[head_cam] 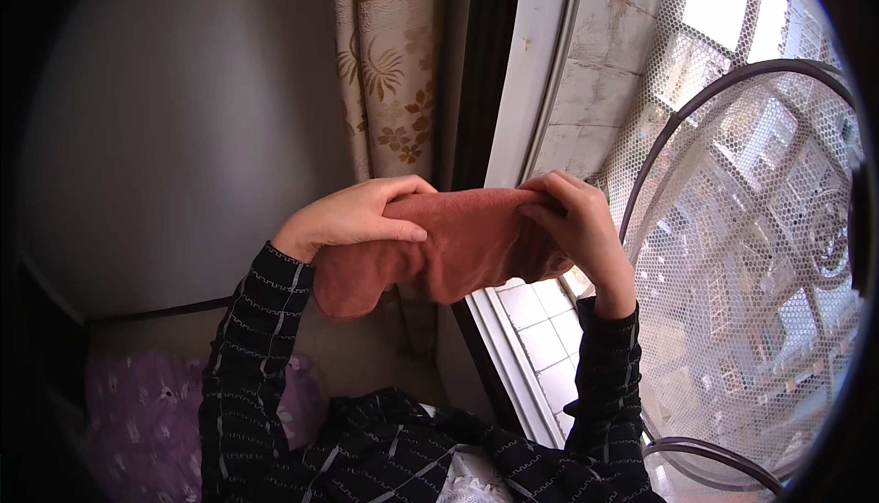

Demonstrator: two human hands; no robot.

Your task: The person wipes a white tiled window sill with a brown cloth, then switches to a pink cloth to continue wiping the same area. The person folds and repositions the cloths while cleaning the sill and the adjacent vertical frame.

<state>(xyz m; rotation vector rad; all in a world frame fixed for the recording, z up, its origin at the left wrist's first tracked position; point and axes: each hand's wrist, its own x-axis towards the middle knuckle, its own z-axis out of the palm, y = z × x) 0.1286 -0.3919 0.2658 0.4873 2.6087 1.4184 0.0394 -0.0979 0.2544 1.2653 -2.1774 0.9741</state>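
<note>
A reddish-brown piece of soft cloth (467,235) is stretched sideways between my two hands, in the middle of the view. My left hand (357,218) grips its upper left part, with the thumb lying on the near face and the fingers behind. My right hand (584,221) pinches the upper right end between thumb and fingers. The lower edge hangs in loose folds, and a rounded flap droops under my left wrist. What kind of cloth article it is, I cannot tell. Both my forearms are in dark sleeves with a pale line pattern.
A patterned curtain (391,77) hangs beyond my hands, beside a plain wall panel (185,125). To the right are a window frame (525,70), a mesh screen and a round mesh item with a dark rim (652,153). Purple flowered fabric (144,420) lies at lower left.
</note>
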